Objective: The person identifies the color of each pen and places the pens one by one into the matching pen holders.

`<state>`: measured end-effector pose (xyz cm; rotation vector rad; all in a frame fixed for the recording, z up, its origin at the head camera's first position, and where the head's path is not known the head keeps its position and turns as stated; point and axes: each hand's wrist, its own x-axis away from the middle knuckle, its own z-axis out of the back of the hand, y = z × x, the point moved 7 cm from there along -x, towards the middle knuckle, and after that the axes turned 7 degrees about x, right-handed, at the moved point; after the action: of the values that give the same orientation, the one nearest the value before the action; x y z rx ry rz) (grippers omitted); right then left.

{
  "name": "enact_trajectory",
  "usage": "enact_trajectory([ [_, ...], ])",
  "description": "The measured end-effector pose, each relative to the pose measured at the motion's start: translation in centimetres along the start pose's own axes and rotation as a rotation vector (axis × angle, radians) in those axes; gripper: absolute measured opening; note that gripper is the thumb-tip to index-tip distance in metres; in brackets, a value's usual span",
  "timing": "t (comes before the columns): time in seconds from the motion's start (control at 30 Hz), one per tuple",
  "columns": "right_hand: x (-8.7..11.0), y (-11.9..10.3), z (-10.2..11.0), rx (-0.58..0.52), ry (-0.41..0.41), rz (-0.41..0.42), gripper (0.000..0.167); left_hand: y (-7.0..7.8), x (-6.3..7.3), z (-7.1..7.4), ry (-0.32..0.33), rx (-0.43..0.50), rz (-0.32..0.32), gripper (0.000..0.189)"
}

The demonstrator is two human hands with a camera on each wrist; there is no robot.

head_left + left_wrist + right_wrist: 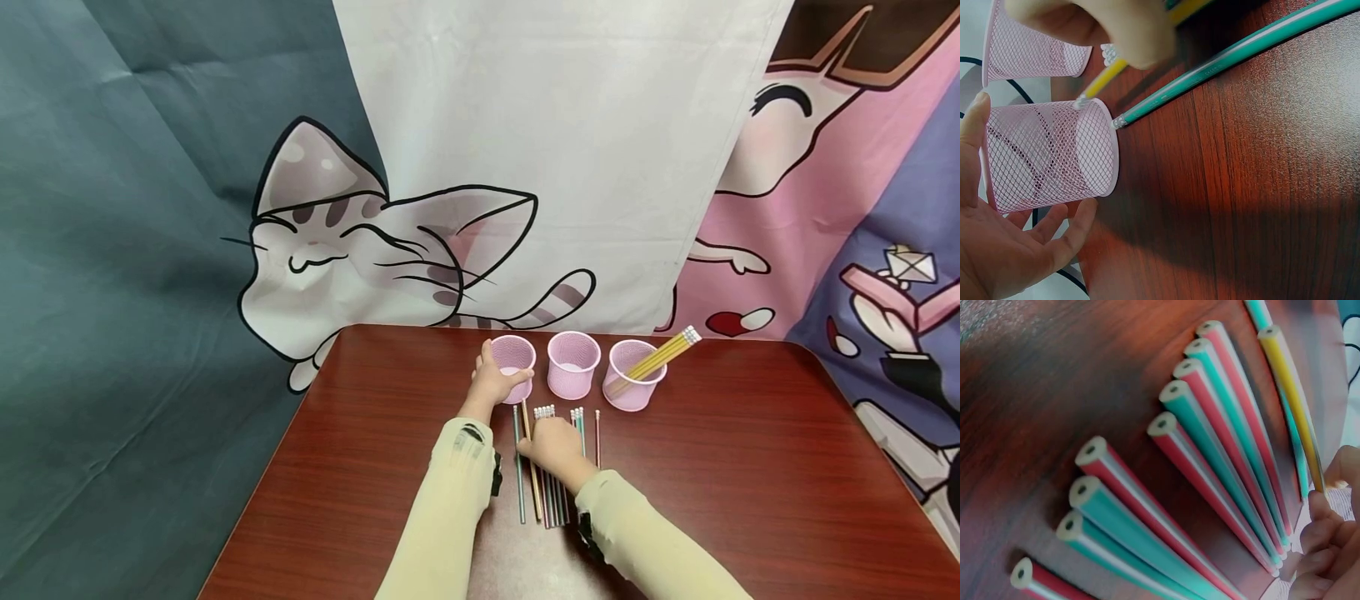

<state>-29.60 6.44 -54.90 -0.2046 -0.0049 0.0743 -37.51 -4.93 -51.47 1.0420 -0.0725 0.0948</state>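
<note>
My left hand holds the leftmost pink mesh pencil cup, thumb at the rim and fingers along the far side. A yellow pencil is pinched between the thumb and fingers of my right hand; its eraser end overlaps the held cup's base in the left wrist view. Left of it lies a green pencil, its eraser toward that cup. Under and beside the right hand, several red and green pencils lie side by side, erasers pointing at the cups.
A second pink mesh cup stands in the middle. The right one holds several yellow pencils, leaning right. A lone red pencil lies rightmost on the brown table. Behind the table's back edge hangs a cartoon-printed cloth.
</note>
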Motion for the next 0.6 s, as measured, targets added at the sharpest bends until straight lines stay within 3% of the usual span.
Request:
enact_trajectory([
  [0.33,0.2,1.4,1.5,-0.14,-0.021,-0.099,0.027,-0.2,-0.1,0.0,-0.002,0.004,0.007,0.103],
  [0.6,0.1,3.0,2.8,-0.279,0.056,-0.187,0.018,-0.1,0.0,0.0,-0.002,-0.005,0.003,0.103],
])
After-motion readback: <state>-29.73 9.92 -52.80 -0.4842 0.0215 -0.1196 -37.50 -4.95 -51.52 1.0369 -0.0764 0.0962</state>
